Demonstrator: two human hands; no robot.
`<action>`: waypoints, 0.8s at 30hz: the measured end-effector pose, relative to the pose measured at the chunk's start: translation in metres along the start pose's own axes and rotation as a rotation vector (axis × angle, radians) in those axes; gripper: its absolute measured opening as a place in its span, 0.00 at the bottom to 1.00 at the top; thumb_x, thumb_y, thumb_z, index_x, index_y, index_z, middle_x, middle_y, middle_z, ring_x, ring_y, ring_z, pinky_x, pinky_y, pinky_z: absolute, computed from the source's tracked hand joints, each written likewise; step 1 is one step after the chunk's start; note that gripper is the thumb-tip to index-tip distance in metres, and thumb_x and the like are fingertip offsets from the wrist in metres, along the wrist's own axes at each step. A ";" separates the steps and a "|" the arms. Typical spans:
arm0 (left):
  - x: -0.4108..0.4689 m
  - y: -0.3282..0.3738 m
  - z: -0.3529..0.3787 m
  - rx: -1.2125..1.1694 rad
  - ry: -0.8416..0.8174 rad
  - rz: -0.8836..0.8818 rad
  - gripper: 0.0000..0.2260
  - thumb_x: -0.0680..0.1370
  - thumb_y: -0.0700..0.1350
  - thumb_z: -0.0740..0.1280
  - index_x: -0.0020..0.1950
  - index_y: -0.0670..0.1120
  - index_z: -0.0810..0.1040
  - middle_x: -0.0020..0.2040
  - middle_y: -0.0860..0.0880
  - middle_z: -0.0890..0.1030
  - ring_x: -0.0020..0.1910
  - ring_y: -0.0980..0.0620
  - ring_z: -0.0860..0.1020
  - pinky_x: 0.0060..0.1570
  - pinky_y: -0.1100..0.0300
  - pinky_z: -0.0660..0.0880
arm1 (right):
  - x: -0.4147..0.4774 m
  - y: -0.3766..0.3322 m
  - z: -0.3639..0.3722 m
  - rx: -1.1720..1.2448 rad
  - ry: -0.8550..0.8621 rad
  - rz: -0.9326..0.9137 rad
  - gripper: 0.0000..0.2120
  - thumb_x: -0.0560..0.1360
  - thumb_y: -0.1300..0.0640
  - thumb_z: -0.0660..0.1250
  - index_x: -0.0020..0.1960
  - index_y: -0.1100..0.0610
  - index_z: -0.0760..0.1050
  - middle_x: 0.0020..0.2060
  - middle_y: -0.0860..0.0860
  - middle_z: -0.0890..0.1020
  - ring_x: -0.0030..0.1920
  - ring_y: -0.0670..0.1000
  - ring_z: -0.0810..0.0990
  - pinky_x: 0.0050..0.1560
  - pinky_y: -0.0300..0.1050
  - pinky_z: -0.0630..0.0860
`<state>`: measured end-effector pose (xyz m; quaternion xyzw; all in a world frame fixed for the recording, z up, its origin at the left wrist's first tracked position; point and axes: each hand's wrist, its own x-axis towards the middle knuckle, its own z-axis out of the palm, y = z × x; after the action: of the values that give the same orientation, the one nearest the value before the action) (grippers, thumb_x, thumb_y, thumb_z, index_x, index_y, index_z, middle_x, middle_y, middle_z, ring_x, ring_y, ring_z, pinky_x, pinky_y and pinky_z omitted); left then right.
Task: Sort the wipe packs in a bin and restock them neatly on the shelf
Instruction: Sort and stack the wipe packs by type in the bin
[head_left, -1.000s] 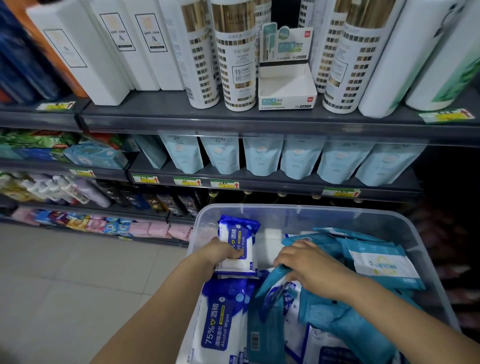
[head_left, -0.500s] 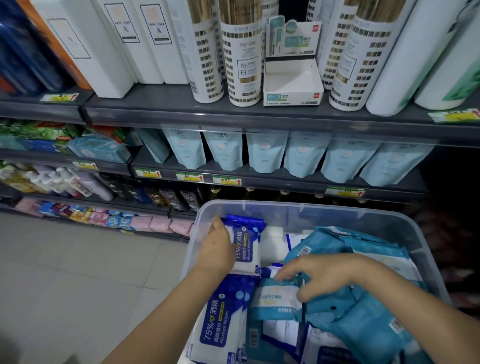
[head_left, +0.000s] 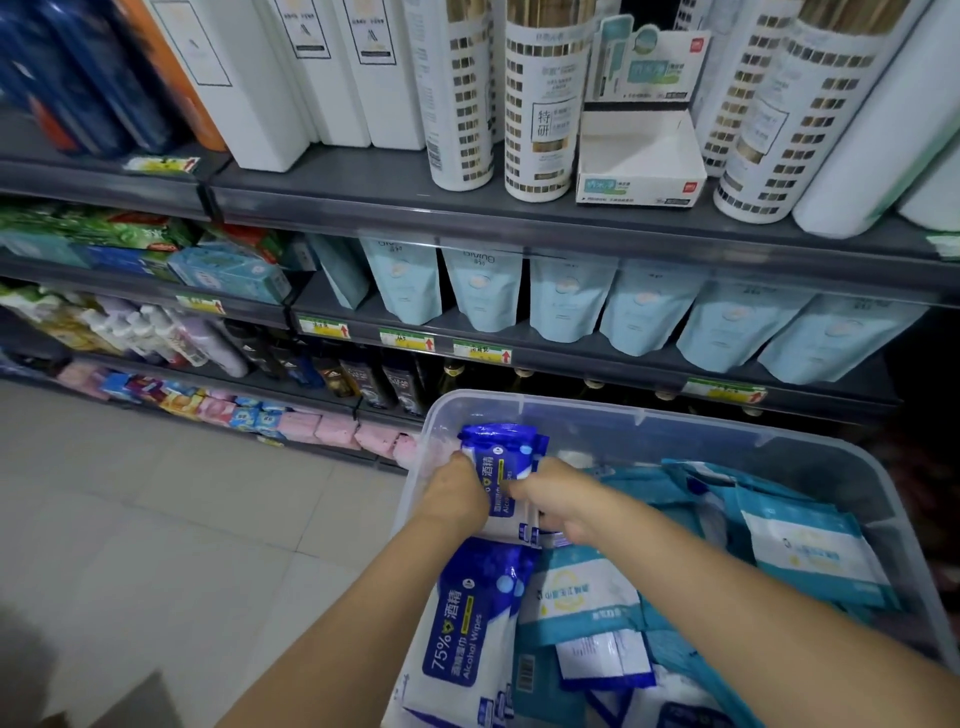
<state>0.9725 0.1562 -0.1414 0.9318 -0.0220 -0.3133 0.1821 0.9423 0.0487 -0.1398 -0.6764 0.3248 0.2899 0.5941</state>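
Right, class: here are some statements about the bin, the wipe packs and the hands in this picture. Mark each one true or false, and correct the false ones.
1. The left hand and right hand both grip an upright blue wipe pack in the far left corner of the bin. True.
2. The teal packs fill the bin's left side. False: they lie on its right side.
3. The bin is opaque black. False: it is clear plastic.
4. Pale blue pouches stand in a row on a shelf beyond the bin. True.
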 end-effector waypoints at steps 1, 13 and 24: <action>-0.002 0.003 -0.001 0.019 -0.011 0.011 0.16 0.80 0.37 0.61 0.67 0.40 0.65 0.63 0.41 0.74 0.61 0.44 0.74 0.55 0.56 0.72 | 0.003 -0.001 0.002 0.024 0.003 0.018 0.08 0.75 0.64 0.64 0.54 0.60 0.75 0.48 0.58 0.83 0.48 0.57 0.81 0.53 0.53 0.79; -0.041 -0.023 -0.069 0.018 0.521 0.491 0.07 0.75 0.37 0.69 0.52 0.39 0.81 0.49 0.42 0.81 0.44 0.43 0.79 0.43 0.53 0.77 | 0.008 -0.009 0.015 0.247 -0.033 0.077 0.06 0.78 0.67 0.61 0.54 0.60 0.71 0.40 0.54 0.79 0.38 0.50 0.78 0.38 0.46 0.77; -0.037 -0.039 -0.050 -0.075 0.416 0.371 0.15 0.79 0.40 0.63 0.66 0.38 0.74 0.55 0.38 0.80 0.52 0.43 0.78 0.44 0.63 0.66 | 0.025 -0.010 0.020 0.176 0.090 0.073 0.14 0.81 0.48 0.56 0.51 0.59 0.71 0.44 0.55 0.80 0.44 0.53 0.79 0.45 0.46 0.73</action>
<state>0.9701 0.2145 -0.0968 0.9486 -0.1428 -0.0775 0.2714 0.9654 0.0673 -0.1553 -0.6217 0.3998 0.2507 0.6251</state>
